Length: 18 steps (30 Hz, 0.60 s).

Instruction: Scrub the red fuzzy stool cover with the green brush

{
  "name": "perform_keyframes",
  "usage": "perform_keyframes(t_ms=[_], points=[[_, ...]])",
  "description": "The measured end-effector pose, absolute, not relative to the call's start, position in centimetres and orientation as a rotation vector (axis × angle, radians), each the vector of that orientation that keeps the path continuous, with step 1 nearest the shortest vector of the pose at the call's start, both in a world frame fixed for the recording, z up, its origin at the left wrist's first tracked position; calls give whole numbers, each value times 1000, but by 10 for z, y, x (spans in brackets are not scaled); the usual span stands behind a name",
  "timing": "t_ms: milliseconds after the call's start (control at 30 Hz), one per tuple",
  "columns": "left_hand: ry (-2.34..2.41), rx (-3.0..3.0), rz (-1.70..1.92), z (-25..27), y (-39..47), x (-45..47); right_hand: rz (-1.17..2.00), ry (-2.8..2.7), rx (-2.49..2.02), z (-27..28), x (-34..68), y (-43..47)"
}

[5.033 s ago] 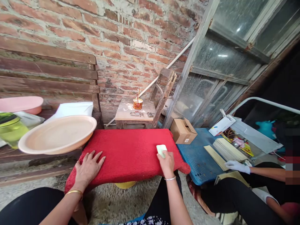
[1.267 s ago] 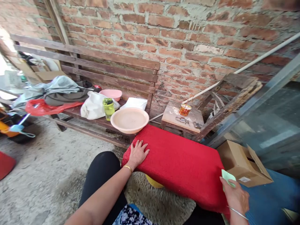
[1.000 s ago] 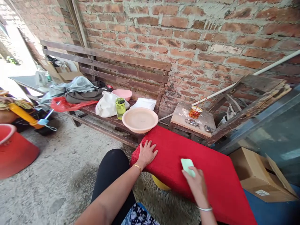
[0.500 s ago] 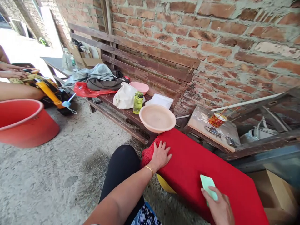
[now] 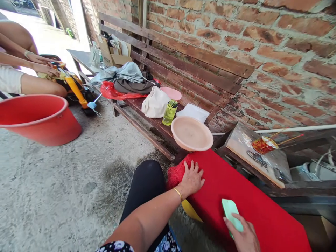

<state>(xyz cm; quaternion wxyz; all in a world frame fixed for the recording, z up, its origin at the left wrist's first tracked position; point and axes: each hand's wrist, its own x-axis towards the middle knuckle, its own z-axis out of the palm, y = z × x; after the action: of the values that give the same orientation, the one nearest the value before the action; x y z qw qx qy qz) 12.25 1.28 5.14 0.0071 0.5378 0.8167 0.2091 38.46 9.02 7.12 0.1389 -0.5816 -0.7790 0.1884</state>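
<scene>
My left hand [image 5: 193, 178] lies flat near the far left corner of a red cloth [image 5: 236, 189], its fingers spread and pressing on it. The cloth covers a long flat surface and has a lacy, bunched red edge [image 5: 176, 175] beside that hand. With my right hand [image 5: 245, 231] I grip a flat mint-green hand tool [image 5: 231, 210] with rounded corners. It rests on or just above the cloth, and its underside is hidden. Just beyond my left hand stands a pale pink basin [image 5: 192, 133], at the end of a wooden bench [image 5: 160, 122].
A green bottle [image 5: 170, 112], a white cloth bag [image 5: 155, 103] and clothes [image 5: 131, 78] lie on the bench. On the left are a large red tub [image 5: 63, 122] and another person's hands [image 5: 46, 66]. A small table [image 5: 244, 140] at right bears a patterned cup [image 5: 264, 144].
The view has swung left, so the surroundings sit further right. My left hand stays flat on the cloth. The mint-green tool in my right hand is nearer to my left hand.
</scene>
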Motion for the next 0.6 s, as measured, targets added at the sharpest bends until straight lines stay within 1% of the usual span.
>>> perform_keyframes(t_ms=[100,167,267,367,467,600], points=[[2563,1698,649,52,13,123,652,-2191,-1794,76,387,90],[2555,1696,646,53,13,122,710,-2229,-1682,82,363,77],[2512,1639,644,56,15,121,779,-2345,-1397,87,318,52],[2434,1578,610,62,17,116,822,-2410,-1269,84,305,44],[2343,1579,552,73,16,110,836,-2356,-1449,78,336,61],[2248,1527,520,95,12,96,708,-2210,-1782,81,381,83]])
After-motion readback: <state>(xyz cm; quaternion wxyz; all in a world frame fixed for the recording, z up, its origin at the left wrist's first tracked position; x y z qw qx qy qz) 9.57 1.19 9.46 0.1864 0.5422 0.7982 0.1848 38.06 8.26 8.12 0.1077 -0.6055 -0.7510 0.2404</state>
